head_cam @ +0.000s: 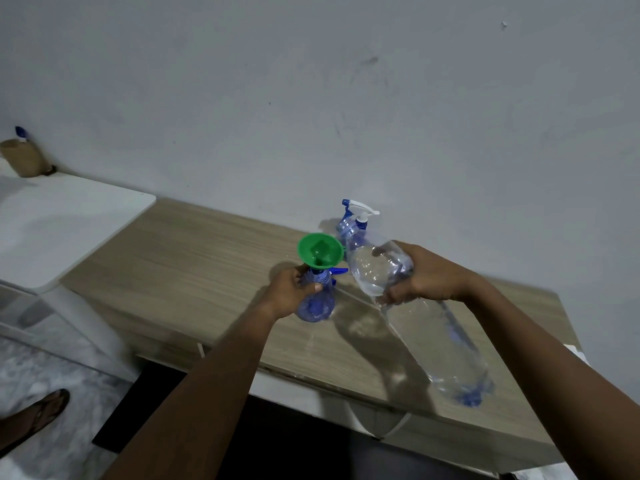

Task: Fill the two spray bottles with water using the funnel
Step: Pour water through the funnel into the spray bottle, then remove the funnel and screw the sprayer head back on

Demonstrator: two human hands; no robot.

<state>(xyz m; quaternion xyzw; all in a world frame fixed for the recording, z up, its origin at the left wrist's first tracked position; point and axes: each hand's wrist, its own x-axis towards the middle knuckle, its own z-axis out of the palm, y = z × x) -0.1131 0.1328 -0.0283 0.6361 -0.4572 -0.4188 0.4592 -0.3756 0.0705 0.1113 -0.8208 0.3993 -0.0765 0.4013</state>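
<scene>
The left hand (289, 292) wraps its fingers (304, 287) around the neck of a translucent blue plastic spray bottle (317, 299) standing on the wood-grain worktop (207, 258), with a green plastic funnel (320, 251) seated in its mouth. The right hand (420, 277) grips a large clear plastic water bottle (415, 306), tilted with its mouth near the funnel. A second blue spray bottle with a white trigger head (355, 220) stands just behind, near the wall.
</scene>
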